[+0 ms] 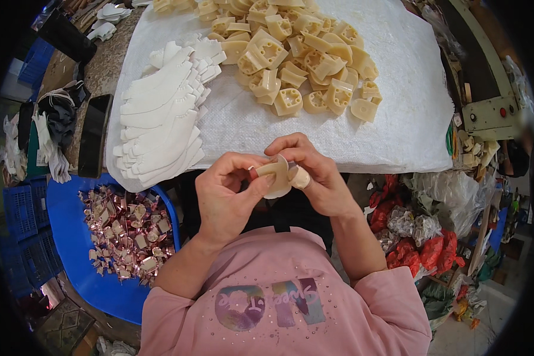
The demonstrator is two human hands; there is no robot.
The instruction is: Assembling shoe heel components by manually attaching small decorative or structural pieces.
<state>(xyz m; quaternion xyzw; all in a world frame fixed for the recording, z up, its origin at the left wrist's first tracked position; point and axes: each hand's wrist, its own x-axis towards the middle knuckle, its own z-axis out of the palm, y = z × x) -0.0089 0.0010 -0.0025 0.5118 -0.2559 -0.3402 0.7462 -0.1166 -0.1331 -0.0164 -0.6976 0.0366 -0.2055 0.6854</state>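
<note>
Both hands — left hand [225, 193], right hand [311, 169] — pinch a cream plastic piece [275, 176] in closed fingers above a white-sheeted tabletop [397, 118] — cluttered workshop.

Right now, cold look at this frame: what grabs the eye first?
Dead centre, the left hand and right hand pinch one cream plastic piece between them, above the pink sweatshirt. Beyond them, on the white woven cloth, a heap of cream moulded parts sits beside a fanned stack of white flat cutouts. Lower left, a blue tub holds shiny copper-coloured bits.
</note>
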